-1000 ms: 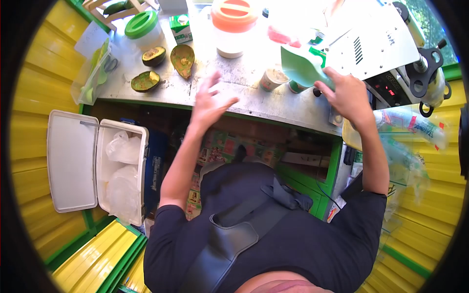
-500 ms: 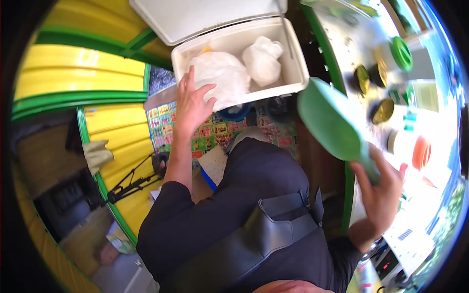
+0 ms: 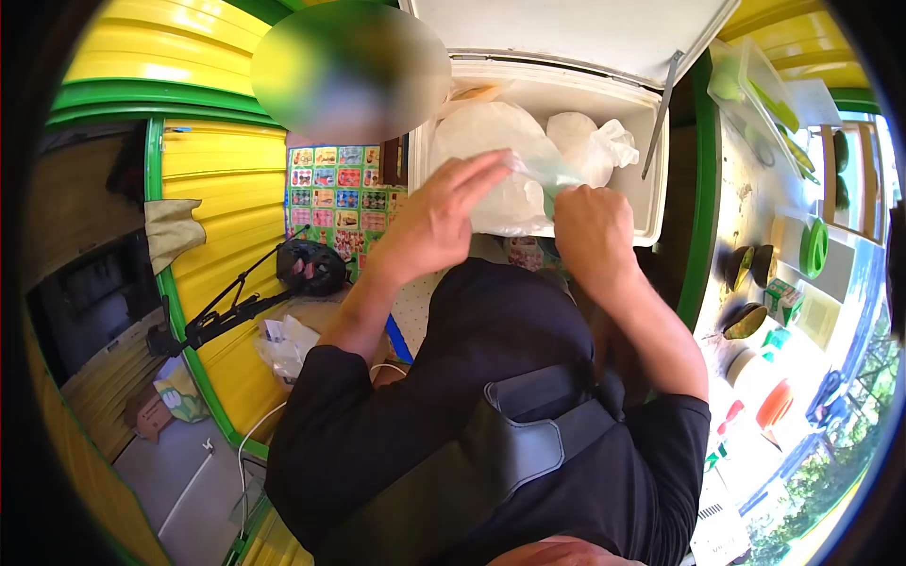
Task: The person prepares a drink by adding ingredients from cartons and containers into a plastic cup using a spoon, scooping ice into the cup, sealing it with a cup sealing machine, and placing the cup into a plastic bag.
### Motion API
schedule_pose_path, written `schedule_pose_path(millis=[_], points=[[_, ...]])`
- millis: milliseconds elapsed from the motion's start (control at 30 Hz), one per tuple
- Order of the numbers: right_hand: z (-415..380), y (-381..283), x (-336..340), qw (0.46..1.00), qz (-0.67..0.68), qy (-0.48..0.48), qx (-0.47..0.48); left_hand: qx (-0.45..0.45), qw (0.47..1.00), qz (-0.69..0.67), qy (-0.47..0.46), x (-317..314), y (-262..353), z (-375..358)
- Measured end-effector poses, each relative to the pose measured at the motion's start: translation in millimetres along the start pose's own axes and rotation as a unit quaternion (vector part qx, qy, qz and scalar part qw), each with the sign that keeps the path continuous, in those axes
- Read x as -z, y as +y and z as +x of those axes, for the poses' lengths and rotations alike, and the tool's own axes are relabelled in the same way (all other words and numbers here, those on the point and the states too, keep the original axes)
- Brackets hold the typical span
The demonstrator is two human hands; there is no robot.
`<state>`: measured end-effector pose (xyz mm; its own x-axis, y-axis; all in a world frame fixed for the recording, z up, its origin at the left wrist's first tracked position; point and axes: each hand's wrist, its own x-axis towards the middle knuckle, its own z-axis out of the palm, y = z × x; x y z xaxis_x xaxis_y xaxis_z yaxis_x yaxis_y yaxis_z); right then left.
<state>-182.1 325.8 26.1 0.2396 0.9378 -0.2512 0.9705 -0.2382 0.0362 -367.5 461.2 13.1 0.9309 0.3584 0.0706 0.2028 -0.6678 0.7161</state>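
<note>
My left hand (image 3: 432, 215) pinches the upper edge of a large white plastic bag (image 3: 481, 141) between its fingertips. The bag lies in the left part of an open white cooler box (image 3: 661, 203). My right hand (image 3: 596, 226) is closed around the handle of a green scoop (image 3: 559, 179). Only a pale strip of the scoop shows, at the bag's right side and partly behind the plastic; its bowl is hidden. A smaller knotted white bag (image 3: 578, 141) rests in the box's right part, just beyond my right hand.
The cooler's raised lid (image 3: 576, 33) stands at the back, with a metal stay (image 3: 662, 113) on the right. A counter to the right bears several dark bowls (image 3: 746, 321) and a green lid (image 3: 813, 247). A black tripod (image 3: 222, 321) and black bag (image 3: 311, 268) are at left.
My right hand has brought the scoop from above the counter leftward to the large bag. My left hand, spread at the bag before, now pinches its edge. The view has turned rightward.
</note>
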Motion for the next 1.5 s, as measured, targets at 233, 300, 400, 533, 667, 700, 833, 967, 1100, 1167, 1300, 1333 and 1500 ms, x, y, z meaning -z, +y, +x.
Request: schedule_pose_path(millis=[233,300,400,533,667,700,833,967,1100,1167,1300,1333,1500], points=[[6,20,-62,0.999,0.021,-0.041,0.004,0.006,0.997,-0.081,-0.013,-33,-14,6],[4,41,-52,0.994,0.092,-0.066,-0.007,0.022,0.995,-0.101,-0.016,-26,-9,6],[3,51,-51,0.979,0.183,-0.09,-0.024,0.021,0.995,-0.094,-0.017,-13,-11,12],[-5,58,-51,0.968,0.229,-0.091,-0.055,0.043,0.987,-0.141,-0.057,-1,-10,24],[-13,58,-52,0.958,0.267,-0.078,-0.071,0.038,0.987,-0.148,-0.059,9,-13,29],[-9,55,-61,0.96,0.259,-0.073,-0.07,0.046,0.984,-0.159,-0.064,7,-13,31],[-1,77,-84,0.952,0.292,-0.063,-0.069,0.068,0.977,-0.186,-0.075,-4,-23,41],[-11,81,-54,0.88,0.437,-0.167,-0.08,0.053,0.98,-0.17,-0.085,6,-17,49],[1,52,-89,0.928,0.366,-0.052,-0.044,0.054,0.982,-0.167,-0.075,20,-24,50],[6,50,-93,0.914,0.397,-0.06,-0.055,0.061,0.982,-0.161,-0.083,23,-27,51],[-3,57,-107,0.887,0.46,-0.01,-0.052,0.09,0.969,-0.23,-0.001,26,-39,47],[-5,59,-108,0.886,0.46,-0.008,-0.053,0.121,0.955,-0.266,0.045,28,-45,46],[2,50,-100,0.906,0.416,-0.056,-0.053,0.183,0.952,-0.234,0.079,22,-72,35]])
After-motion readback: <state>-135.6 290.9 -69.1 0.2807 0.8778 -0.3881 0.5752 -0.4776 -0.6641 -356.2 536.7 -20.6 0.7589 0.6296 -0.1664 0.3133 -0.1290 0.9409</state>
